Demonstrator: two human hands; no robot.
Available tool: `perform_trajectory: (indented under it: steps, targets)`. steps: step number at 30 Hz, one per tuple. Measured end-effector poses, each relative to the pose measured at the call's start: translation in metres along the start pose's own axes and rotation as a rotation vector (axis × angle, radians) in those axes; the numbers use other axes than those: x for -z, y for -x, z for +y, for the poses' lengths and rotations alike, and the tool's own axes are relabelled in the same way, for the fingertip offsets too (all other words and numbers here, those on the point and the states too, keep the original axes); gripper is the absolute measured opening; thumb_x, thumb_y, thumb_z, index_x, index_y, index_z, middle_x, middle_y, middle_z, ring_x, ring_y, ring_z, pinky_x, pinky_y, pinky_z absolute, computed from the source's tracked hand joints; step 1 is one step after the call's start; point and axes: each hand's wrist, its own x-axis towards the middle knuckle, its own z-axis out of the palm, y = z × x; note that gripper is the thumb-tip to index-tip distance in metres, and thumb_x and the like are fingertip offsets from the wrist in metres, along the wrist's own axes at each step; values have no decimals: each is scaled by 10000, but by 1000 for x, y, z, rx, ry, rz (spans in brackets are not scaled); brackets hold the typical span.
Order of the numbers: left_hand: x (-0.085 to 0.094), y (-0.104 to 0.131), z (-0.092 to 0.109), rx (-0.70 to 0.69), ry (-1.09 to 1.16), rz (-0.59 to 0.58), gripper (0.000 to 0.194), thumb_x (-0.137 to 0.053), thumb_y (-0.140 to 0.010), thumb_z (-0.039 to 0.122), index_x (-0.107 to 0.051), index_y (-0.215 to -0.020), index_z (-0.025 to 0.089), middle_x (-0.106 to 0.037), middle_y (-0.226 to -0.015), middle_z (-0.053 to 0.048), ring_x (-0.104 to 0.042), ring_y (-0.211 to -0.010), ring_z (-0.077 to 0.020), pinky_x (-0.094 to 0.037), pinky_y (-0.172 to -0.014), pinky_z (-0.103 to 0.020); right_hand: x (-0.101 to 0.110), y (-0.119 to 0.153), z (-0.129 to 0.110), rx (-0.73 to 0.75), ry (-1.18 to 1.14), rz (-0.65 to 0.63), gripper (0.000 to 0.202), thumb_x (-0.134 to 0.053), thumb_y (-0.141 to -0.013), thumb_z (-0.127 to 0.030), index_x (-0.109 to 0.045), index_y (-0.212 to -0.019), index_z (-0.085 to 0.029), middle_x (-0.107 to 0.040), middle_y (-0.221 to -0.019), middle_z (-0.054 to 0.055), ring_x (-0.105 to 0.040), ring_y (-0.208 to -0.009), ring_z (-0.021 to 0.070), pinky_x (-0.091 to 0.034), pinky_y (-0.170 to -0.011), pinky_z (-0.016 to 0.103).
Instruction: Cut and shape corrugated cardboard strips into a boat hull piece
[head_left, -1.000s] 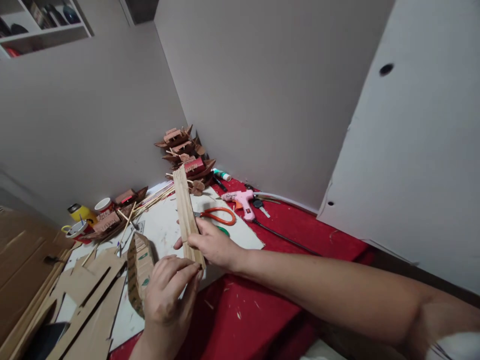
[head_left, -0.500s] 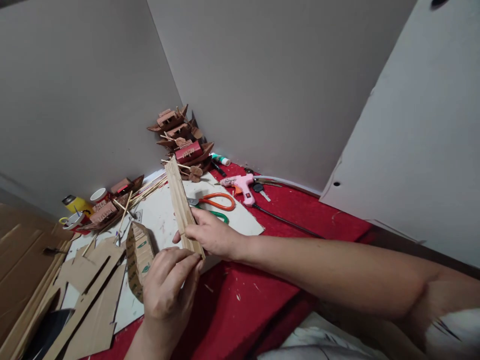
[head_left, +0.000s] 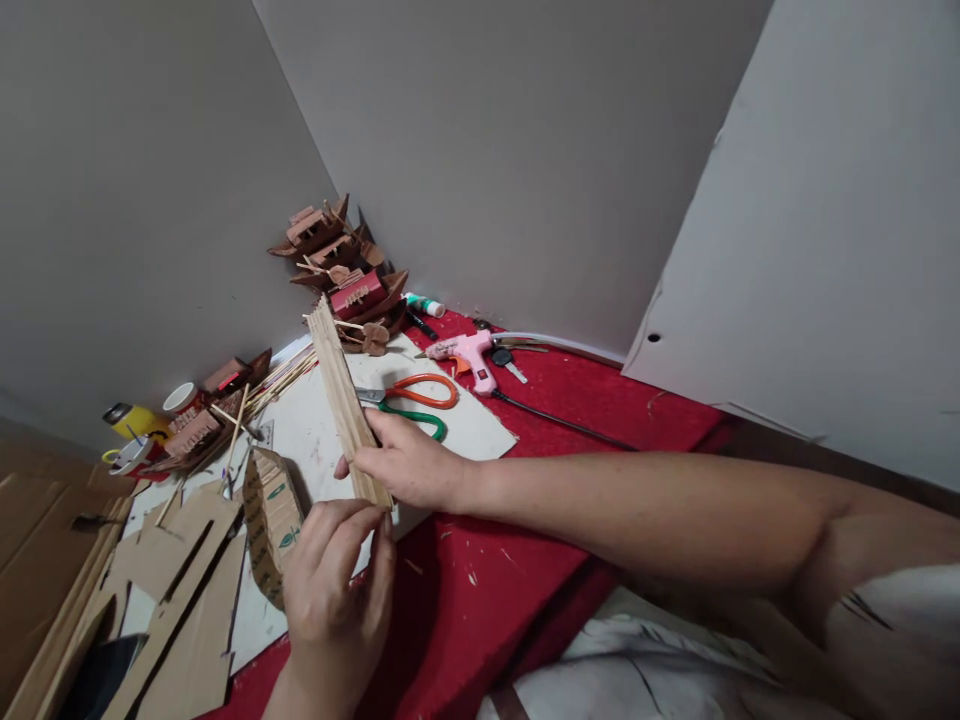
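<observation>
A long, ridged strip of light brown cardboard (head_left: 339, 385) slants up and away over the white board. My right hand (head_left: 412, 460) is closed round its lower part, thumb on top. My left hand (head_left: 337, 575) pinches the near end of the strip between thumb and fingers. Just left of my left hand, a boat-shaped cardboard hull (head_left: 276, 505) lies on the white board. Beyond my right hand lie scissors (head_left: 424, 392) with one orange and one green handle.
Several model boats (head_left: 360, 292) stand at the back corner and left edge. A pink glue gun (head_left: 469, 352), a key (head_left: 510, 365) and a glue stick (head_left: 425, 304) lie on the red cloth (head_left: 525, 540). Cut cardboard (head_left: 199, 625), cups and thin sticks are at left.
The view has shifted, so the table items appear a little further left. Both hands keep their hold on the cardboard strip, with little change in their pose.
</observation>
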Motion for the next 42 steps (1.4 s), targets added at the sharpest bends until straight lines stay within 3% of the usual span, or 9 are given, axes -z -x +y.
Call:
perform_trajectory:
  steps: [7,13,23,31,36,39,42]
  targets:
    - [3,2,-4,50,116,-27,272,-574,-792,5,-566,-989,191,-626,-859,-40,-580,-825,-161,-458,-748,-306,0,0,0,-23,-19,-21,158,-536,-685,-183,-578,-836,-163,-643,-798,17,-594,-781,164,-473,-674,247]
    - [2,0,-4,-4,65,-31,276,-587,-782,-19,-573,-985,168,-619,-872,-49,-568,-824,-145,-454,-758,-285,1,0,-2,-28,12,-7,134,-544,-681,-160,-588,-807,-155,-659,-837,25,-596,-791,165,-469,-708,262]
    - [2,-1,-3,-62,48,-10,262,-597,-765,-48,-579,-963,122,-614,-858,-68,-558,-825,-143,-449,-762,-270,-1,-1,-1,-34,4,21,124,-551,-686,-174,-574,-808,-171,-650,-774,9,-596,-757,156,-461,-628,223]
    - [-3,-1,-5,-52,-16,-12,214,-570,-790,-18,-536,-928,142,-587,-834,-55,-541,-788,-146,-437,-734,-275,-1,0,-1,-22,-18,23,108,-541,-679,-147,-561,-784,-157,-659,-803,27,-601,-748,149,-470,-629,215]
    - [-1,1,-8,10,49,4,218,-521,-814,-8,-513,-946,165,-590,-831,-41,-557,-803,-149,-441,-758,-287,-3,1,-2,-113,-133,-60,187,-515,-676,-162,-552,-859,-158,-634,-762,21,-559,-536,122,-413,-422,200]
    - [-1,4,-6,32,104,21,232,-542,-803,3,-534,-952,181,-605,-842,-27,-573,-819,-145,-445,-795,-288,-3,0,0,-119,-170,-60,190,-520,-678,-160,-541,-867,-163,-629,-742,13,-542,-493,113,-415,-412,204]
    - [-1,5,-4,242,181,128,240,-580,-817,101,-582,-1034,203,-628,-972,-43,-583,-944,-165,-429,-887,-304,-3,-1,0,-88,-197,-31,139,-524,-684,-133,-545,-816,-167,-594,-665,-14,-548,-521,111,-442,-465,201]
